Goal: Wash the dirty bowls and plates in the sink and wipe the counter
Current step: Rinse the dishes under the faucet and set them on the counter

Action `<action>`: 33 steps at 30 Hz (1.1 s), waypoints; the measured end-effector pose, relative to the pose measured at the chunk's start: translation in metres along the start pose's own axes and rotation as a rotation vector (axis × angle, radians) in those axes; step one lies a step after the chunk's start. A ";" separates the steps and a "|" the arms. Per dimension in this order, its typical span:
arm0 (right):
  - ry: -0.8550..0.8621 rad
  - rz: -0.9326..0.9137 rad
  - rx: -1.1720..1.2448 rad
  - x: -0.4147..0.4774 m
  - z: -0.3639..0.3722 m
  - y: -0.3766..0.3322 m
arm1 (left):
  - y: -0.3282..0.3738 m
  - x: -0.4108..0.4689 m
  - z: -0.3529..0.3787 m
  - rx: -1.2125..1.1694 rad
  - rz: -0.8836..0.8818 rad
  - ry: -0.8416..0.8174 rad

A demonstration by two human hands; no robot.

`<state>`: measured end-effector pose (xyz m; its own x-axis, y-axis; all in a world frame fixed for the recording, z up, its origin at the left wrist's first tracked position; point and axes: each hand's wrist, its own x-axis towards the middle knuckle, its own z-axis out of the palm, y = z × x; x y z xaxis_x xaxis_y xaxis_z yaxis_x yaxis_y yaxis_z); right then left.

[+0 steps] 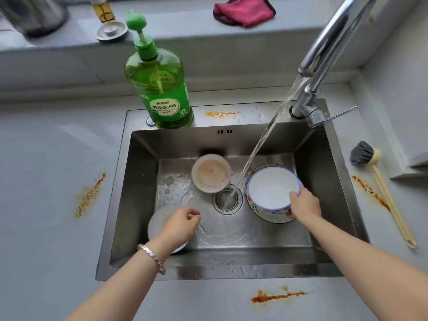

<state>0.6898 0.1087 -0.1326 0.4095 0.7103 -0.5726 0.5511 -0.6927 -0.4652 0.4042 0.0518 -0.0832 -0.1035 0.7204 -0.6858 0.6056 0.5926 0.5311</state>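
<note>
Your right hand [304, 203] grips the white bowl [271, 188]; left hand [179, 224] curled over a plate [154, 224], grasp unclear; far bowl [212, 173] holds brownish froth.

In the sink [143, 181], around the drain [228, 200]: a bowl [211, 173] at 11 o'clock, a second bowl [271, 186] at 3 o'clock on a plate [266, 216], a second plate [158, 224] at 8. On the back ledge, a soap bottle [159, 89] at 11, the tap [324, 54] at 1. A brush [382, 188] lies on the counter [58, 147] at 3.
</note>
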 end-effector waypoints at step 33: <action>-0.732 -0.211 -0.385 -0.064 0.252 -0.063 | -0.102 0.039 -0.064 0.007 -0.081 0.001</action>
<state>0.4452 0.0757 -0.2368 -0.2296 0.4678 -0.8535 0.8259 -0.3702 -0.4251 0.2878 0.0423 -0.1318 -0.1535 0.6707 -0.7257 0.6008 0.6464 0.4704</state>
